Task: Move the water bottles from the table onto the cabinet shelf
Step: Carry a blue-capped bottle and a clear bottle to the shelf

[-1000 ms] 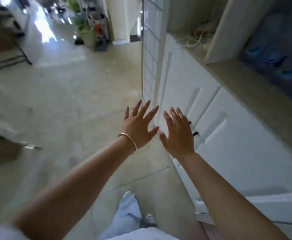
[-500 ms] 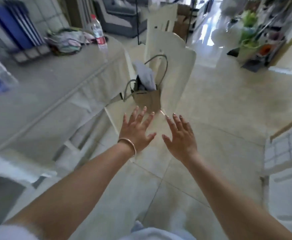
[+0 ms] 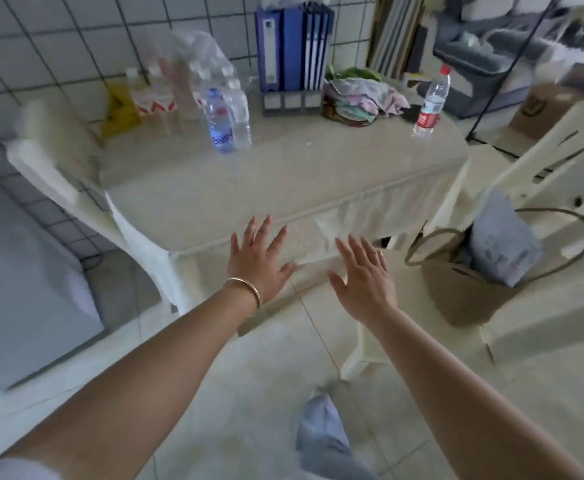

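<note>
Since half a second ago the view is swinging from the chair and floor round to face the table [image 3: 283,188] squarely.

Both hands are reaching out toward the table's near edge, palms down, fingers spread apart and holding nothing: the left hand [image 3: 256,258], with a bangle [image 3: 245,289] on its wrist, is hovering over that edge, and the right hand [image 3: 365,277] just beside it. A blue-labelled bottle [image 3: 218,121] is standing upright toward the table's far left, with a clear bottle [image 3: 239,116] touching it. A red-labelled bottle [image 3: 432,100] is standing at the table's far right corner. Blue folders [image 3: 292,43] are standing along the table's back edge. A brown bag [image 3: 470,289] is sitting on a chair [image 3: 543,323] to the right of the table.
</note>
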